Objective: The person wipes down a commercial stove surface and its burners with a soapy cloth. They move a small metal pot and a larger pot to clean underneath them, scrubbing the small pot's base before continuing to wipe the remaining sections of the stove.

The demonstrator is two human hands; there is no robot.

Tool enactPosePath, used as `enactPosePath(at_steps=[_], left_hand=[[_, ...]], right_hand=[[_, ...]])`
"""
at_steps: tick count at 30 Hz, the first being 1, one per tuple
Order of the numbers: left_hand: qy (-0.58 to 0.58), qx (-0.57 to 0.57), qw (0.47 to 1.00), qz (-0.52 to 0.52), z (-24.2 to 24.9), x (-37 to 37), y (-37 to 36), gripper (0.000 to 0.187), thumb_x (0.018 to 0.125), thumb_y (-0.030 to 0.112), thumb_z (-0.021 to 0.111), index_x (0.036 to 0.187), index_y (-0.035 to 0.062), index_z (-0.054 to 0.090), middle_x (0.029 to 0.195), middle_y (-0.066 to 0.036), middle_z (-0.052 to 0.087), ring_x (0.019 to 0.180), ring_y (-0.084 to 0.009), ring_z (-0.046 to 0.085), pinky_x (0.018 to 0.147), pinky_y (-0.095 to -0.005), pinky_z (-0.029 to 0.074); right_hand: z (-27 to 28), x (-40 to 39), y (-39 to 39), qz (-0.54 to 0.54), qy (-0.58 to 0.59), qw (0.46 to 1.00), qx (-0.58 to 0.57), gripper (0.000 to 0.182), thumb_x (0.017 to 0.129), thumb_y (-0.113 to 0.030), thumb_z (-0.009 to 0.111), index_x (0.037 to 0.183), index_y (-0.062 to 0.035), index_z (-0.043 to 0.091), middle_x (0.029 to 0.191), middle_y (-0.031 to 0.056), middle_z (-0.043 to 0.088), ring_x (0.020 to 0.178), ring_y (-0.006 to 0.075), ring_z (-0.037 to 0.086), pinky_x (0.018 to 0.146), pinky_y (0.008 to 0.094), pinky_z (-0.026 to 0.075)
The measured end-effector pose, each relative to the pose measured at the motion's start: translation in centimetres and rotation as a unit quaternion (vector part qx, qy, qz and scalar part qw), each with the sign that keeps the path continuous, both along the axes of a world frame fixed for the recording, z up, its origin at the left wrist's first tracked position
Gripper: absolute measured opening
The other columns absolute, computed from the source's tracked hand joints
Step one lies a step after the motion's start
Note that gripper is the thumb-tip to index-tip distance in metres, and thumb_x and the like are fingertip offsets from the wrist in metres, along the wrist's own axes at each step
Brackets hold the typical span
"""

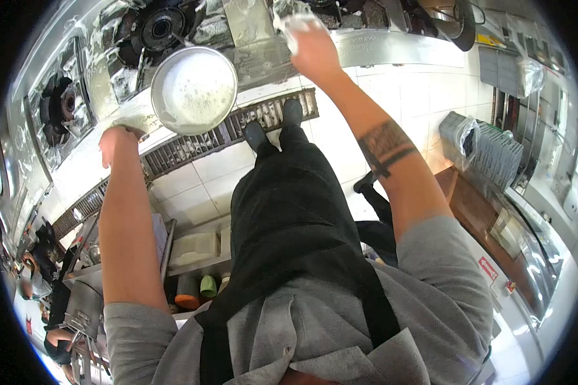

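Note:
A round metal pot [194, 90] of foamy, whitish liquid stands at the front edge of the stove [253, 64]. My left hand [117, 142] rests on the stove's front edge, left of the pot, its fingers curled over and partly hidden. Further right, my right hand [313, 50] is closed around a pale, soapy cloth or pad [292, 27], blurred by motion, against the stove's front surface. White suds cover the stove around the black burner [162, 27] behind the pot.
Another burner [61, 106] is at the left. A dark pan [453, 22] sits at the upper right. A floor drain grate [221, 128] runs below the stove. Grey crates [498, 151] stand at the right. Other people [35, 282] are at the far lower left.

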State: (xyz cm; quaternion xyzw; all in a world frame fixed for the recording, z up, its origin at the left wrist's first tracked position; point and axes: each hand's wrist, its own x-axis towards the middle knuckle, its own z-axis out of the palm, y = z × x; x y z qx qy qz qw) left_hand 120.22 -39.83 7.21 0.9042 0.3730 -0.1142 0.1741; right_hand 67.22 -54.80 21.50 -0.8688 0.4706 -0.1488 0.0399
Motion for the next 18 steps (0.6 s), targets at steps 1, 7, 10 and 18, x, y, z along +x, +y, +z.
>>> enactPosePath(at_steps=[1, 7, 10, 18], left_hand=[[-0.014, -0.016, 1.000, 0.003, 0.7, -0.7, 0.0, 0.062, 0.099, 0.041, 0.056, 0.146, 0.0042, 0.037, 0.134, -0.019, 0.061, 0.115, -0.0374, 0.064, 0.090, -0.0493, 0.057], [0.020, 0.003, 0.999, -0.025, 1.7, -0.7, 1.3, 0.069, 0.100, 0.038, 0.057, 0.152, 0.0006, 0.031, 0.135, -0.020, 0.061, 0.113, -0.0346, 0.066, 0.092, -0.0466, 0.057], [0.072, 0.038, 0.989, -0.121, 2.5, -0.8, 1.5, 0.070, 0.099, 0.034, 0.061, 0.152, -0.0034, 0.034, 0.132, -0.019, 0.064, 0.112, -0.0319, 0.067, 0.098, -0.0486, 0.054], [0.196, 0.284, 0.698, -0.627, 14.7, -9.6, 0.0, 0.049, 0.094, 0.029, 0.071, 0.132, -0.0012, 0.063, 0.117, -0.014, 0.075, 0.108, -0.0292, 0.072, 0.115, -0.0539, 0.038]], right_hand=[[-0.6, -1.6, 0.4, 0.000, 0.001, 1.000, -0.003, 0.049, 0.075, -0.005, 0.066, 0.123, -0.0107, 0.070, 0.104, 0.0181, 0.073, 0.110, 0.0370, 0.065, 0.104, 0.0504, 0.047], [-0.4, -6.2, -1.4, -0.105, -0.143, 0.982, -0.062, 0.047, 0.080, -0.003, 0.065, 0.127, -0.0088, 0.069, 0.125, 0.0147, 0.069, 0.125, 0.0363, 0.058, 0.107, 0.0468, 0.046], [-5.8, -5.3, -2.3, -0.133, -0.022, 0.991, 0.006, 0.052, 0.078, -0.009, 0.061, 0.129, 0.0007, 0.064, 0.119, 0.0268, 0.067, 0.125, 0.0469, 0.056, 0.111, 0.0532, 0.042], [-1.9, -5.1, -1.1, -0.041, -0.083, 0.995, 0.049, 0.075, 0.079, 0.000, 0.062, 0.152, -0.0091, 0.049, 0.153, 0.0175, 0.051, 0.147, 0.0352, 0.040, 0.121, 0.0408, 0.036]])
